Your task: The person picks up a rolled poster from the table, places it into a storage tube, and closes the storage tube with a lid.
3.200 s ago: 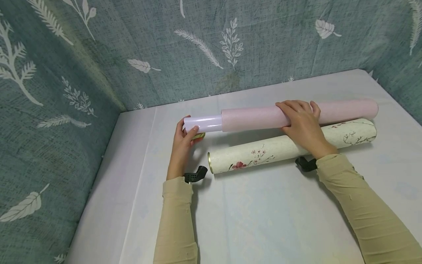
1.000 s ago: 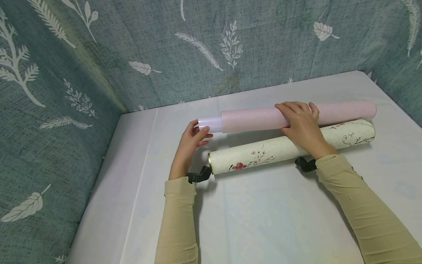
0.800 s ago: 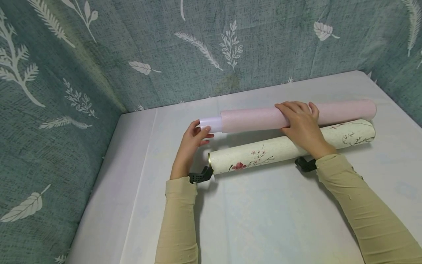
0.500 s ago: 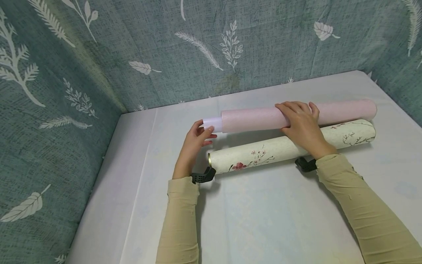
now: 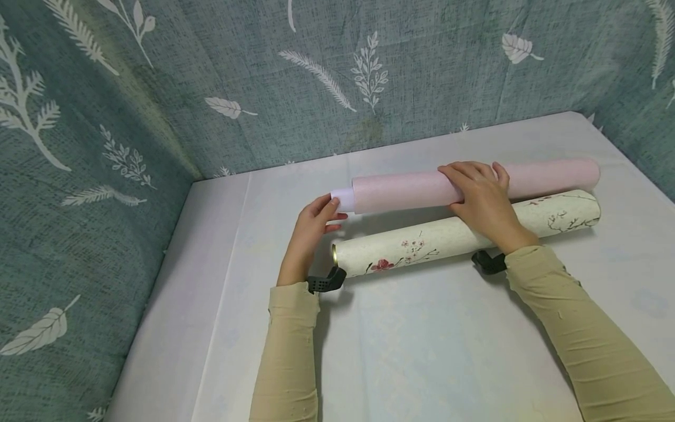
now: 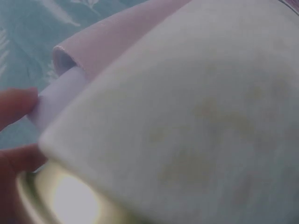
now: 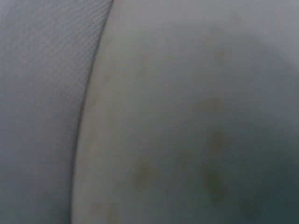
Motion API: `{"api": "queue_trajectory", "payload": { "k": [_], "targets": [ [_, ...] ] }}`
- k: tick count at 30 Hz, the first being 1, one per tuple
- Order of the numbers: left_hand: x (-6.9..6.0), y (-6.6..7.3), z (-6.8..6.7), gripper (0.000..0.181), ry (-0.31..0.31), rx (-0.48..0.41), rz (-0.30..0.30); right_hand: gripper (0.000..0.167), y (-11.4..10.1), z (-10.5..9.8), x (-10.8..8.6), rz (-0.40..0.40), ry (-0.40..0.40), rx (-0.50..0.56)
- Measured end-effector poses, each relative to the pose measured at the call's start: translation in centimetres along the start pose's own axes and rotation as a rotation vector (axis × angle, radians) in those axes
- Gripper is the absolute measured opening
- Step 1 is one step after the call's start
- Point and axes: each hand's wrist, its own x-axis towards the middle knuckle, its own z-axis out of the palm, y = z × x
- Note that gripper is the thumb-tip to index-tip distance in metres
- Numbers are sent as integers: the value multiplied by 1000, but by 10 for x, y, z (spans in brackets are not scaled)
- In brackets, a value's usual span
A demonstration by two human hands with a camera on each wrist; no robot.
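Observation:
A glossy white paper roll (image 5: 345, 200) sticks a short way out of the left end of a long pink tube (image 5: 403, 190). My left hand (image 5: 308, 231) holds the roll's outer end, thumb in front. In the left wrist view, the white roll (image 6: 58, 95) lies inside the hollow mouth of the pink tube (image 6: 100, 44). My right hand (image 5: 482, 199) grips the pink tube from above near its middle. Nearer to me lies a cream tube (image 5: 448, 237) with a red blossom print and a gold rim; its close surface fills much of both wrist views.
Both tubes lie on a table with a pale cloth (image 5: 422, 340). A green leaf-patterned curtain (image 5: 295, 82) stands along the back and left sides. The right forearm passes close to the cream tube.
My left hand has moved right with the white roll, and less of the roll shows outside the pink tube. The right hand and the cream tube stay nearly in place.

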Motion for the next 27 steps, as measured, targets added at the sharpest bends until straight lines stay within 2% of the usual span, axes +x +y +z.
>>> {"api": "queue_trajectory", "payload": {
  "k": [9,17,21,27],
  "targets": [
    [-1,3,0,56,12,-29,4,68,-1,0,1,4,-16,6],
    [-13,20,5,49,7,-15,50,68,1,1,0,-17,16,10],
    [-14,22,6,48,4,-16,54,67,1,1,0,-25,43,14],
    [-13,21,7,49,-19,-8,56,66,0,1,0,-13,36,15]
  ]
}}
